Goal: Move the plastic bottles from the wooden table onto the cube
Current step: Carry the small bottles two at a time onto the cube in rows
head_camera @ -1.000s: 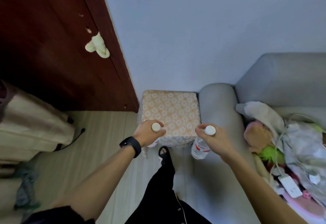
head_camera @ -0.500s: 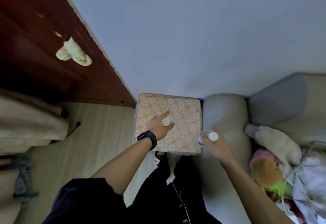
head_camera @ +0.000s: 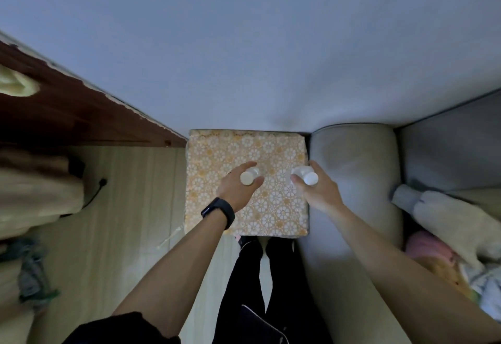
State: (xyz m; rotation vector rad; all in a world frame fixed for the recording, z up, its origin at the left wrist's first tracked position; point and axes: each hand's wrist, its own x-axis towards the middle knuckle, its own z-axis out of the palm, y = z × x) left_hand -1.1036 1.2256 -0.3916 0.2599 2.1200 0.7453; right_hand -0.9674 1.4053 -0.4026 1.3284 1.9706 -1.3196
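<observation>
Two plastic bottles, one (head_camera: 250, 175) clasped in the left hand (head_camera: 238, 189), one (head_camera: 305, 175) in the right hand (head_camera: 317, 194), hang upright over the cube (head_camera: 217, 153) (caps up), likely to stand steady when set down.

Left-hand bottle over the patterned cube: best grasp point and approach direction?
Grip the neck just under the white cap, coming from above. The bottle stands upright under the left hand, so from the head view only cap and shoulder show. Fingers wrapped there likely allow a straight lowering onto the cube.
</observation>
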